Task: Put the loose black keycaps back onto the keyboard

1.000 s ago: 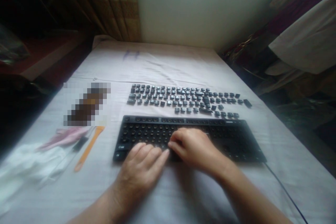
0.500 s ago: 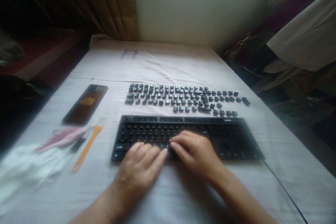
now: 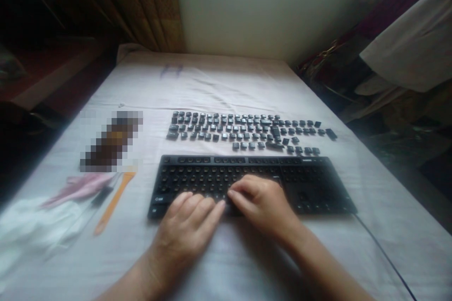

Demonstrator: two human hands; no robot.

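Observation:
A black keyboard (image 3: 314,188) lies on the pale cloth, most of its key positions without caps. My left hand (image 3: 189,221) rests at its front edge, left of the middle, with the fingers bent together over the lower rows. My right hand (image 3: 263,202) is beside it, thumb and forefinger pinched at the bottom row. Whatever either hand may hold is too small or hidden to make out. Behind the keyboard, loose black keycaps (image 3: 243,128) lie in several rows on the cloth.
On the left are a pixelated dark object (image 3: 111,143), an orange brush-like tool (image 3: 115,204), a pink cloth (image 3: 79,188) and a white cloth (image 3: 45,225). A cable (image 3: 384,256) runs off the keyboard's right front corner. Hanging fabric (image 3: 413,42) is at the right.
Both hands stay nearly in place over the keyboard. The view has shifted very slightly, and the phone at the left now shows pixelated.

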